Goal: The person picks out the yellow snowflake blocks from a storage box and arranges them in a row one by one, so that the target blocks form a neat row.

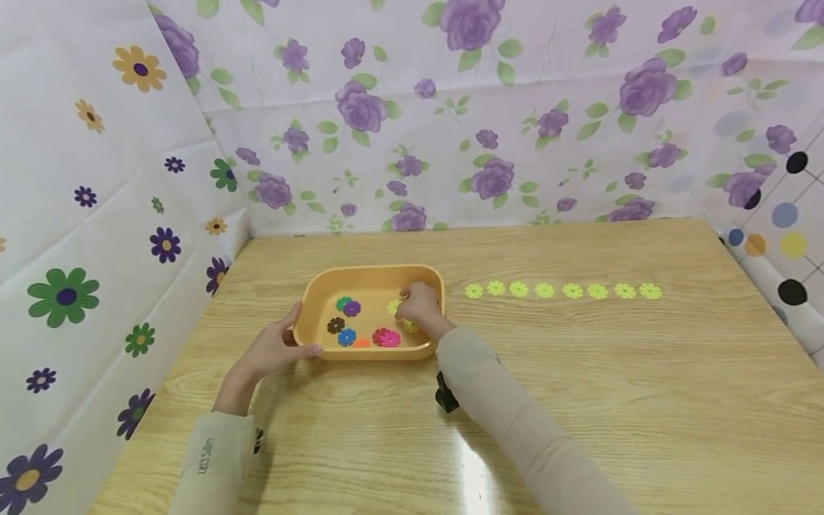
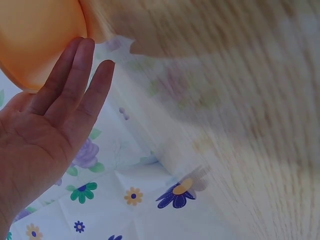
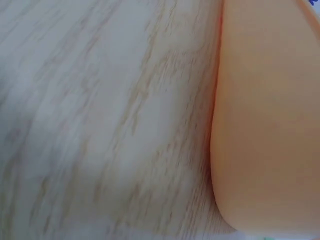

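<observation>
A yellow-orange plastic tray (image 1: 367,354) sits on the table with several small flower-shaped discs inside. My left hand (image 1: 273,349) rests against its near left corner, thumb along the front rim. The left wrist view shows the fingers (image 2: 70,82) nearly straight against the tray's outer wall. Inside the right part, my right hand (image 1: 421,307) reaches down with bent fingers, by a yellow flower disc (image 1: 393,307) and another yellow disc (image 1: 410,327). Its fingertips are hidden, so a grip cannot be made out. The right wrist view shows only the tray's outside (image 3: 265,125) and the table.
Right of the tray lies a row of several yellow-green flower discs (image 1: 544,290). In the tray are purple (image 1: 352,309), brown (image 1: 336,325), blue (image 1: 347,337) and pink (image 1: 390,339) discs. A floral sheet (image 1: 412,143) hangs behind the wooden table (image 1: 611,372).
</observation>
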The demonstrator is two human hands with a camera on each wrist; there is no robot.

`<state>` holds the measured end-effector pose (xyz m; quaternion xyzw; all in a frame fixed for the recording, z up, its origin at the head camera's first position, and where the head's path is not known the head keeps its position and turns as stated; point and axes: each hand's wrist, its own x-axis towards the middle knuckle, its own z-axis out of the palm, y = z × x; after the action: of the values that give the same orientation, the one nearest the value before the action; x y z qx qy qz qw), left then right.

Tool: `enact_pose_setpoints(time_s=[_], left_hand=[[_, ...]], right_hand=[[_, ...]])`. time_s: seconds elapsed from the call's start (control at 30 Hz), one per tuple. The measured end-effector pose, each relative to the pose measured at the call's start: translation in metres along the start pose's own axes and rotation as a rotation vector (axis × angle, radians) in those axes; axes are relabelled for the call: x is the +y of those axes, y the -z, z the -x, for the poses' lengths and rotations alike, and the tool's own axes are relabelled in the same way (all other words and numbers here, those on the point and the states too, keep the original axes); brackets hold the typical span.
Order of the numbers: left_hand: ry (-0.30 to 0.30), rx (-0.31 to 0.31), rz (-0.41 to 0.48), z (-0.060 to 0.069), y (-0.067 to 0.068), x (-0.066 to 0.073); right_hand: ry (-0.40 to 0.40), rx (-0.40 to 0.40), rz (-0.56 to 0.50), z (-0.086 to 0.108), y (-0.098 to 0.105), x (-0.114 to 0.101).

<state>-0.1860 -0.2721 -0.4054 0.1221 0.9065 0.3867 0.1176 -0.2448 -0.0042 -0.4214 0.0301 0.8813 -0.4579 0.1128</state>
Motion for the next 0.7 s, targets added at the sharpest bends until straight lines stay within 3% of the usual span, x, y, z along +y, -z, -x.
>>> enact_pose_setpoints(time_s=[0.3,0.7], left_hand=[[0.001,-0.004,0.014,0.001,0.001,0.002],[0.015,-0.006,0.022,-0.002,0.001,-0.004]], right_hand=[[0.040,-0.027,0.176,-0.003,-0.002,-0.002],[0.009,0.009,0.237,-0.011,-0.006,-0.001]])
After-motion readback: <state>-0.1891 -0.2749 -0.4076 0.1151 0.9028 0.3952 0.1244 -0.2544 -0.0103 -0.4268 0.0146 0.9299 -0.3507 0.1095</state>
